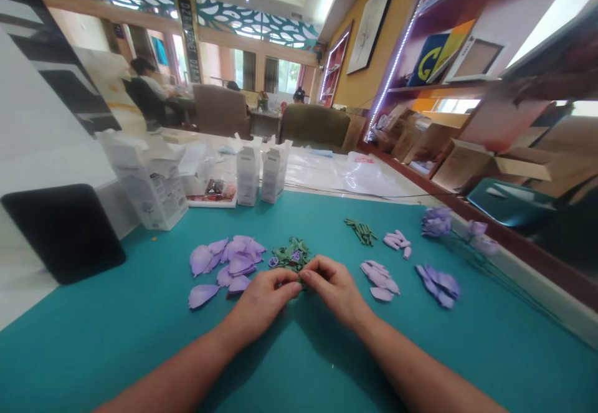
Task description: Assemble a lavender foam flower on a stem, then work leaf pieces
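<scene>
At frame centre, the left hand (264, 294) and right hand (332, 285) meet, each grip pinching a small green piece, its shape hidden, beside the heap of jagged green leaf pieces (292, 255). Smooth lilac teardrop petals (228, 262) lie left on the matte teal bench (116, 332).

On the desk (116, 338), a petal pile (231, 262) is set left of the leaf heap (292, 254); smaller petals (379, 279) lie right, with boxes (261, 173) standing behind.

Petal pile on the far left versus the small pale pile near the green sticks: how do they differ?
The left petal pile has large, broad, deeper purple petals, spread wide; the small pale pile has narrow, lighter pinkish pieces in a tight cluster. The left pile lies beside the left hand; the pale pile lies farther back, beyond the right hand, next to the green sticks. Both rest on the teal mat.
</scene>
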A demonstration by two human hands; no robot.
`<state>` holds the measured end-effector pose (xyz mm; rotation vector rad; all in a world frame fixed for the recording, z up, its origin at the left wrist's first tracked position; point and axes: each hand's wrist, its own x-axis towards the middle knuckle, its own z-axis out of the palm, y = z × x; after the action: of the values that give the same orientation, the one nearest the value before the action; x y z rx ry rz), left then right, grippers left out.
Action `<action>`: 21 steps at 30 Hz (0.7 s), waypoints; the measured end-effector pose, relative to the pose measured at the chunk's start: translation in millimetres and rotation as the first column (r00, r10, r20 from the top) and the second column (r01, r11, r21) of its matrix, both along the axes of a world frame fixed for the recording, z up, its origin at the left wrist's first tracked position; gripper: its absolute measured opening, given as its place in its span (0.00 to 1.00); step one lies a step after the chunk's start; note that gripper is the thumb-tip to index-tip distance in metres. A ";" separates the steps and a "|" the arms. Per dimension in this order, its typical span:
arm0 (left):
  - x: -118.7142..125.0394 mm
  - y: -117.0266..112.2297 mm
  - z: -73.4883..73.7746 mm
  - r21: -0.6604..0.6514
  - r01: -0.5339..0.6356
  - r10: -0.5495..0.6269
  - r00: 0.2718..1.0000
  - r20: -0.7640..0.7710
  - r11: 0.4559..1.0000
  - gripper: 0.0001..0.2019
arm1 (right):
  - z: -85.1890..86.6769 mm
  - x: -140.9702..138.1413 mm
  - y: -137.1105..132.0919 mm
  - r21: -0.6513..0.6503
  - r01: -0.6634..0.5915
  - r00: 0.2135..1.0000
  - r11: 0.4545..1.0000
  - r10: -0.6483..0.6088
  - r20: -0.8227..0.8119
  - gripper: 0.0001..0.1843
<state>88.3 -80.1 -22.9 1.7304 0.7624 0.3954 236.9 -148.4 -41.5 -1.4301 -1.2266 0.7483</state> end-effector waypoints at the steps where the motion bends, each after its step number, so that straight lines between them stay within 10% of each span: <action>1: 0.4 -0.2 -0.7 0.000 -0.004 0.004 1.000 0.005 1.000 0.13 | 0.2 -0.3 -0.2 0.002 0.002 1.000 1.000 -0.002 0.005 0.12; 21: 3.9 3.0 -10.4 -0.068 -0.021 0.022 1.000 0.017 0.997 0.13 | 1.7 -0.9 0.4 0.045 -0.004 0.980 0.999 -0.005 0.197 0.09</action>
<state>92.2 -77.1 -33.3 1.6546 0.7742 0.3945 236.0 -148.0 -39.8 -1.4942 -1.3858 0.5844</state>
